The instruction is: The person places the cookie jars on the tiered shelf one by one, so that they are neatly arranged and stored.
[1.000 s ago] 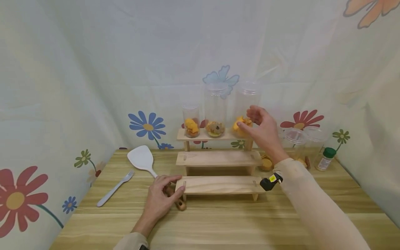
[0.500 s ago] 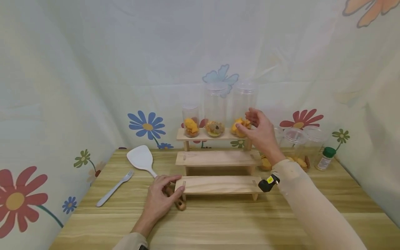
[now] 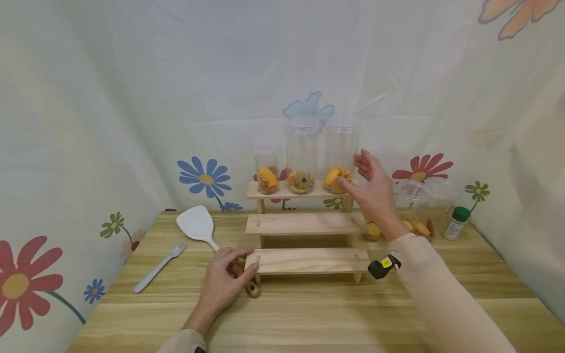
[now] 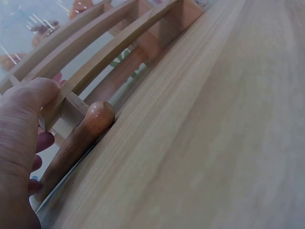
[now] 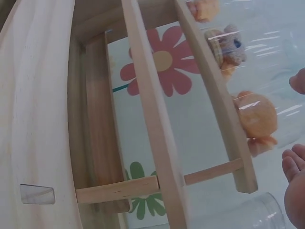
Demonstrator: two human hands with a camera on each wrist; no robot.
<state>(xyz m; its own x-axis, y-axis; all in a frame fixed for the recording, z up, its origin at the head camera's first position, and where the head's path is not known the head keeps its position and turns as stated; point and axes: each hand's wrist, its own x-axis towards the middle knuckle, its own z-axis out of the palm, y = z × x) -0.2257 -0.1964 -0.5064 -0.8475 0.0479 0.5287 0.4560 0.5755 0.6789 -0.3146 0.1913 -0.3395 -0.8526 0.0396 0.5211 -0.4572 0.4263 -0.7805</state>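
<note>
A three-tier wooden display rack (image 3: 309, 260) stands on the table. My left hand (image 3: 222, 279) grips the left end of its lowest shelf, thumb in front. Beneath that hand runs the wooden handle (image 4: 83, 138) of a white turner (image 3: 196, 224). Along the top shelf stand three clear lidded jars: a small left jar (image 3: 267, 171), a tall middle jar (image 3: 301, 157) and a tall right jar (image 3: 342, 152), each with small toy-like pieces at the bottom. Beside the right jar is my right hand (image 3: 375, 196), thumb and fingers spread apart, holding nothing.
A pale fork (image 3: 160, 268) lies at the left. Behind my right forearm stand more clear jars (image 3: 412, 193) with yellowish pieces inside, partly hidden. A green-capped shaker bottle (image 3: 456, 224) is at the far right. A flowered cloth (image 3: 229, 98) hangs close behind the rack.
The right jar has shifted slightly left along the top shelf, toward the middle jar. My right hand has then drawn off it to the right. My left hand stays on the rack.
</note>
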